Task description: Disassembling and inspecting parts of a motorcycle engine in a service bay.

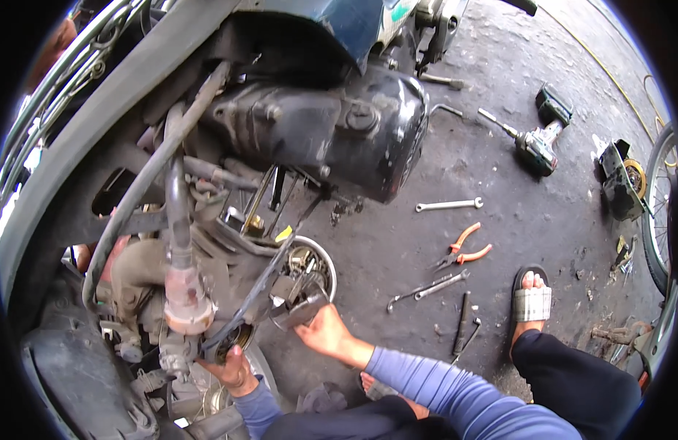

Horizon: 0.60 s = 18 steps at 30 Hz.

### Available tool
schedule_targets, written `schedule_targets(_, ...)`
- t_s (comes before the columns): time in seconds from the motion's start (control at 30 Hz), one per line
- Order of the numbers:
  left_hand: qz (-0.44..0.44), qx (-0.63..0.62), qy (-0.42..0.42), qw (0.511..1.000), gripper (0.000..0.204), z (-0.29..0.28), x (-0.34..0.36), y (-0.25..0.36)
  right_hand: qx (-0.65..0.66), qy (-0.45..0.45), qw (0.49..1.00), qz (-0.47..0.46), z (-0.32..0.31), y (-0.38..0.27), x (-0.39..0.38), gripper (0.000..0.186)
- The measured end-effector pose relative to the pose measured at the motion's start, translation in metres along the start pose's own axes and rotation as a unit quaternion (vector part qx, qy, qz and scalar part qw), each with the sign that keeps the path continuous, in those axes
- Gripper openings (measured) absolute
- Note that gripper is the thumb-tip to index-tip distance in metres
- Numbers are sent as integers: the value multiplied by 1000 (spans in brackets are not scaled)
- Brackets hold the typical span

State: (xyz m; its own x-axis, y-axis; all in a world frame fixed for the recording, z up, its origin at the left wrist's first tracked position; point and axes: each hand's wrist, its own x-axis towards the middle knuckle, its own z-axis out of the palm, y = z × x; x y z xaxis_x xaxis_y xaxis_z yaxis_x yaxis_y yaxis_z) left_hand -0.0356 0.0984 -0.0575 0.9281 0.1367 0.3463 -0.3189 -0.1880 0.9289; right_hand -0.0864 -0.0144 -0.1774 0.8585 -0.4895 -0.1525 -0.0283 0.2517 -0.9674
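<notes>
the right hand (pixel 326 331), in the lower middle of the frame, has its fingers pressed together on the edge of a dark curved metal piece (pixel 301 311), which sits over the lower rim of a light-rimmed bowl (pixel 332 273) near the center. the bowl contains a jumble of small metal parts (pixel 302 258).

the left hand (pixel 235 372), lower and further left, has its thumb up against a round metal part (pixel 242 339) and its fingers curled below; whether it grips that part or only touches it, i cannot tell. a thin dark bar (pixel 262 282) slants between the 2 hands and up past the bowl.

a large black casing (pixel 280 132) fills the upper middle, and a gray curved tube (pixel 145 180) bends down the left side of the frame.

on the dark floor right of center lie a wrench (pixel 449 206), orange-handled pliers (pixel 456 249) and 2 slim wrenches (pixel 441 285) side by side, with a dark rod (pixel 462 323) below them. a cordless drill (pixel 538 150) lies at upper right, and a sandaled foot (pixel 532 302) stands at lower right.
</notes>
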Motion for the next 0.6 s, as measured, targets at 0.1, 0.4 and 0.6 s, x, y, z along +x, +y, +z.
schedule_targets(0.1,-1,-51,-53,997,86,-4,6,2,68,-1,986,151,-6,-29,12,23)
schedule_targets(0.4,-9,-94,-103,990,88,-23,4,-15,-18,-35,996,86,-6,-11,7,15)
schedule_targets(0.6,7,-54,-124,991,64,-26,6,-18,32,-27,967,252,-23,-44,22,27)
